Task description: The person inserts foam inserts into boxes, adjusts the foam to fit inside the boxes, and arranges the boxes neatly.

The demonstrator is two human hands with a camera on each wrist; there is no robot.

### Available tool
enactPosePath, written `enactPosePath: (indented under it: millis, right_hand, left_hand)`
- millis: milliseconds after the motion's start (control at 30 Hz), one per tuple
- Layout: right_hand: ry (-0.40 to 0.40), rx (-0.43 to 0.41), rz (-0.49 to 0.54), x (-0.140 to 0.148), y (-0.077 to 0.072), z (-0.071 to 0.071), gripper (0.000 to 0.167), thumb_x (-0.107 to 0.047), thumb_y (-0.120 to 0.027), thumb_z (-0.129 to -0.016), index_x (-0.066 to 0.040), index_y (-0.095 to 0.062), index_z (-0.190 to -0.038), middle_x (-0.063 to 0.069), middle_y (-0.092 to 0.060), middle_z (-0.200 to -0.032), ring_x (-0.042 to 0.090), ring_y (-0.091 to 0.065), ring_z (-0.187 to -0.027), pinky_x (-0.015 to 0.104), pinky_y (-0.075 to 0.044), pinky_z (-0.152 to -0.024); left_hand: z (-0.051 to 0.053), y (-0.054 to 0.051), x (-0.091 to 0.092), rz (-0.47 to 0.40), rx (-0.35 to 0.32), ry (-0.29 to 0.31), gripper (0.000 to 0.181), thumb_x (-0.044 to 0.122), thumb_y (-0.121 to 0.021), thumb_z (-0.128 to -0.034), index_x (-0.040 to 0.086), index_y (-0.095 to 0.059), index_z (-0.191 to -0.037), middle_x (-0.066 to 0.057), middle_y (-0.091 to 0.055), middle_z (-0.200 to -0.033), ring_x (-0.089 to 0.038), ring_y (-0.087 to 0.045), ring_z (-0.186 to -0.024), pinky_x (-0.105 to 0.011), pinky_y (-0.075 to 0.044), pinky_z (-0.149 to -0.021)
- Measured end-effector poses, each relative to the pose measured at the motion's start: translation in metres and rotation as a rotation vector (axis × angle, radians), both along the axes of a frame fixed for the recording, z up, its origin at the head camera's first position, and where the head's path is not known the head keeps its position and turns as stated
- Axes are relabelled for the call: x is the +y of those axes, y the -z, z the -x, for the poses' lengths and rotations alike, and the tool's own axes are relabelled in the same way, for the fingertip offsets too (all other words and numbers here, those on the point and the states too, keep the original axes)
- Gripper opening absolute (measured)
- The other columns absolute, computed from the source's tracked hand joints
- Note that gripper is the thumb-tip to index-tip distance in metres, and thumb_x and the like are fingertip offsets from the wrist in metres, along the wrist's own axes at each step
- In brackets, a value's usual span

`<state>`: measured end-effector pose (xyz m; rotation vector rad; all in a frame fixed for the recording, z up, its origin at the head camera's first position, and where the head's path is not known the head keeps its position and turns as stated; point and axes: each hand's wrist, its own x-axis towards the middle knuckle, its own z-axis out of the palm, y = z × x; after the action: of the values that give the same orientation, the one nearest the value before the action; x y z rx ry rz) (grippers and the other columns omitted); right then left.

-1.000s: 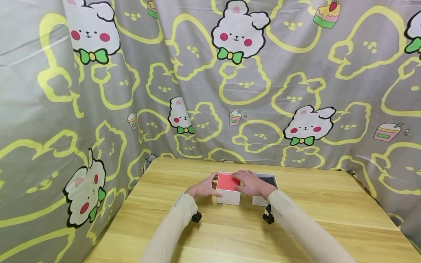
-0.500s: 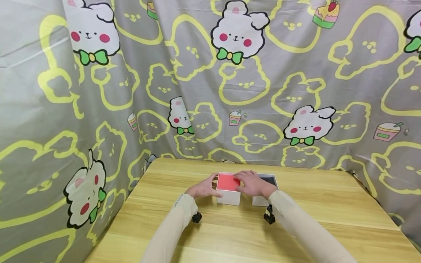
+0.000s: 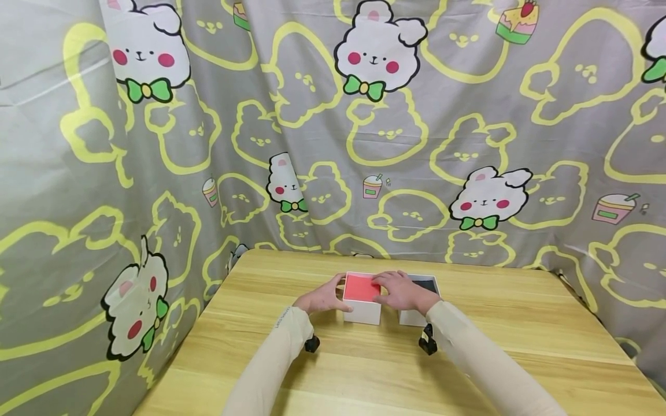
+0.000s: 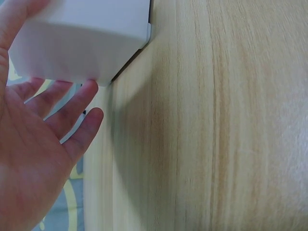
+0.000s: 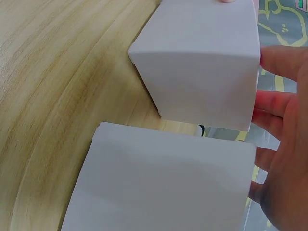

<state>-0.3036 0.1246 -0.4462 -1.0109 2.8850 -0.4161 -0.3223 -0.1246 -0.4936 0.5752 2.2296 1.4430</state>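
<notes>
In the head view a white box [image 3: 361,312] stands on the table, with a flat red surface [image 3: 359,287] showing inside its rim. My left hand [image 3: 321,297] holds this box at its left side, thumb at the front and fingers round behind. The left wrist view shows fingertips [image 4: 90,85] against the white wall. From the right, my right hand [image 3: 403,292] reaches across, its fingertips resting on the right part of the red surface and rim. Under that hand stands a second white box [image 3: 410,318] with something dark [image 3: 428,285] inside.
Both boxes stand on a wood-grain table [image 3: 354,375], a narrow gap between them. A patterned curtain [image 3: 322,138] hangs behind the table and along its left. A black wrist camera [image 3: 428,341] sits under the right sleeve, another black device [image 3: 311,344] under the left.
My right hand has shifted very slightly to the right over the red surface. The left hand and both boxes look unmoved.
</notes>
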Motion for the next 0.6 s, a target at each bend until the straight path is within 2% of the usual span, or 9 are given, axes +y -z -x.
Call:
enactPosePath:
  millis: [300, 600]
  right_hand:
    - [-0.005, 0.028, 0.039, 0.0043, -0.0028, -0.0025, 0.041, -0.030, -0.060, -0.091, -0.006, -0.060, -0.123, 0.010, -0.053, -0.131, 0.036, -0.040, -0.127, 0.057, -0.021, -0.104]
    - [0.016, 0.040, 0.081, 0.0049, -0.0021, -0.0009, 0.027, -0.030, -0.066, -0.086, -0.011, -0.064, -0.106, 0.005, -0.059, -0.118, 0.032, -0.048, -0.119, 0.056, -0.027, -0.101]
  left_hand:
    - [0.0014, 0.0009, 0.0011, 0.007, 0.015, 0.006, 0.099, 0.011, -0.079, -0.0762, 0.011, -0.014, -0.150, -0.009, -0.042, -0.136, -0.024, -0.047, -0.119, -0.035, -0.043, -0.093]
    - [0.0022, 0.0015, 0.0009, -0.012, 0.020, 0.017, 0.097, 0.011, -0.078, -0.0767, 0.009, -0.015, -0.150, -0.011, -0.040, -0.137, -0.027, -0.045, -0.121, -0.036, -0.043, -0.094]
